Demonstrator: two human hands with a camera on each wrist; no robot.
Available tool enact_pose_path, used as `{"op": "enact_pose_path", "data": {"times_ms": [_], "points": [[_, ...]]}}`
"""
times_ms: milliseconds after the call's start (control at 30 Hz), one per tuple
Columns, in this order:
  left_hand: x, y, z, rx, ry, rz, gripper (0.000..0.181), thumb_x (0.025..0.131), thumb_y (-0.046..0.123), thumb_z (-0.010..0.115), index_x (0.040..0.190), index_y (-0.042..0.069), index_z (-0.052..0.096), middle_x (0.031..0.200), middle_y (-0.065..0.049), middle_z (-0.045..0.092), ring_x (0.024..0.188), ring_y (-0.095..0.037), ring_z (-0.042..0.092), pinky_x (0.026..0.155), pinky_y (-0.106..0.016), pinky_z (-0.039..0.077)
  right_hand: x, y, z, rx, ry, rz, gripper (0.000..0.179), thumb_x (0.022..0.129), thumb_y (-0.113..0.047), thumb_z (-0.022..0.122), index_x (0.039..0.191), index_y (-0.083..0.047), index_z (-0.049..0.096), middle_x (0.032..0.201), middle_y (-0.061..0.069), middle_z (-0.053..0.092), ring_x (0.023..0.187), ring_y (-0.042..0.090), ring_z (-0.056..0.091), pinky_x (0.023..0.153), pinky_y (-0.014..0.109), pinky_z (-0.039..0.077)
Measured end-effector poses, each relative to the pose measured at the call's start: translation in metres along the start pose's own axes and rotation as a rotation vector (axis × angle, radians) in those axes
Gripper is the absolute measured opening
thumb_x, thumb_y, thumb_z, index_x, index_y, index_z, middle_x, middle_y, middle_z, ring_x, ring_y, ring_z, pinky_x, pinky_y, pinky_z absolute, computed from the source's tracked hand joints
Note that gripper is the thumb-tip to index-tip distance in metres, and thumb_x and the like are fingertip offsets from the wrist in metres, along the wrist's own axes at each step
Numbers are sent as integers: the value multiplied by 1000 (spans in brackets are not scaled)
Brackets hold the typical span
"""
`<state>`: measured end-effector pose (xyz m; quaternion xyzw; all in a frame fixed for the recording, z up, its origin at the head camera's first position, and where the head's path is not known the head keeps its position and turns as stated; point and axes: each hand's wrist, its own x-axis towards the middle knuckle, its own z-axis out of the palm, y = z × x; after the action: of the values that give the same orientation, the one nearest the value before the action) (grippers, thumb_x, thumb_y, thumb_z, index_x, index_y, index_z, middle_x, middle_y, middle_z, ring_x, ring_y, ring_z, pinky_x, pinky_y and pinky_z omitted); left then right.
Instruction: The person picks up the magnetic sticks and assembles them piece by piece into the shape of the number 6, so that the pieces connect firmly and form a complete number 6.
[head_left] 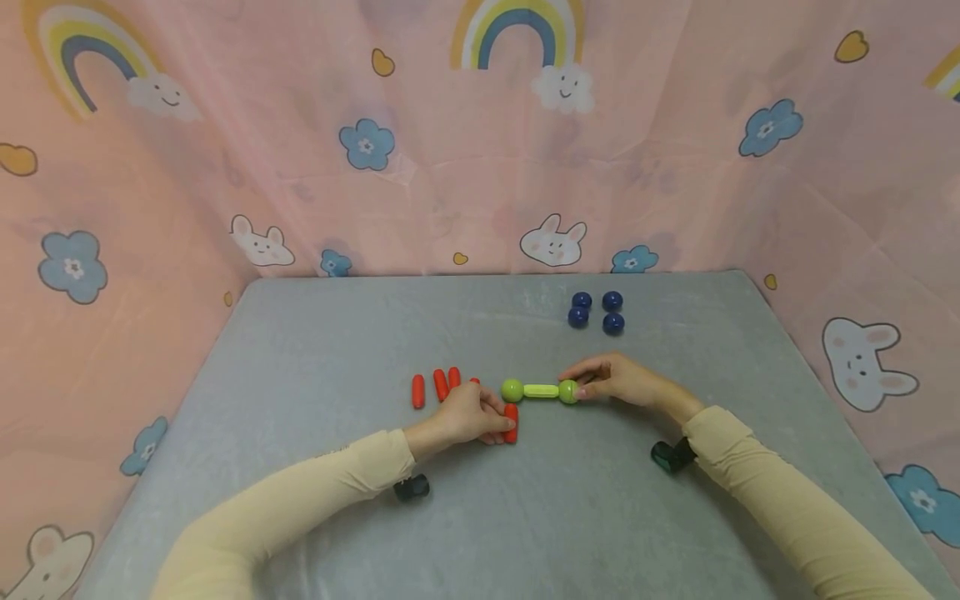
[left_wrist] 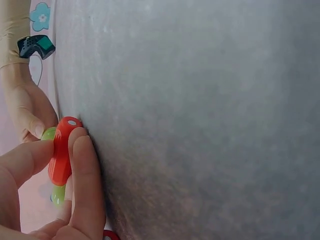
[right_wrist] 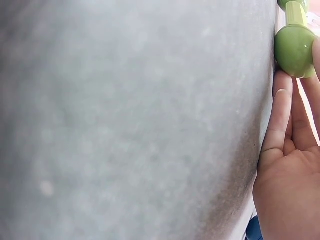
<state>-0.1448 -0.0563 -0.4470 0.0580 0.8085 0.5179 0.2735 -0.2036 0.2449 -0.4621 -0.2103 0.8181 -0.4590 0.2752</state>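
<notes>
My left hand pinches a short red rod between thumb and fingers, at the middle of the table. In the left wrist view the red rod shows a ribbed side and a pale spot at its tip. Just beyond it lies a light green bar with a green ball at each end, like a small dumbbell. With thumb and fingertips, my right hand holds the right-end ball. That green ball is large in the right wrist view, with the fingers behind and below it.
Several more red rods lie left of the dumbbell, some partly hidden by my left hand. Several dark blue balls sit toward the back right of the grey table. A pink patterned curtain surrounds the back and sides.
</notes>
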Motion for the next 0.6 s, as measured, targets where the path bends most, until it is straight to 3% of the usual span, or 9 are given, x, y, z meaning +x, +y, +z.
{"op": "enact_pose_path", "data": {"times_ms": [600], "points": [[4, 0, 1, -16, -17, -28, 16, 84, 9, 77, 91, 1, 65, 69, -10, 73, 57, -11, 68, 58, -27, 61, -1, -1, 1, 18, 9, 22, 41, 91, -23, 72, 129, -9, 65, 131, 13, 65, 106, 3, 63, 90, 16, 50]]}}
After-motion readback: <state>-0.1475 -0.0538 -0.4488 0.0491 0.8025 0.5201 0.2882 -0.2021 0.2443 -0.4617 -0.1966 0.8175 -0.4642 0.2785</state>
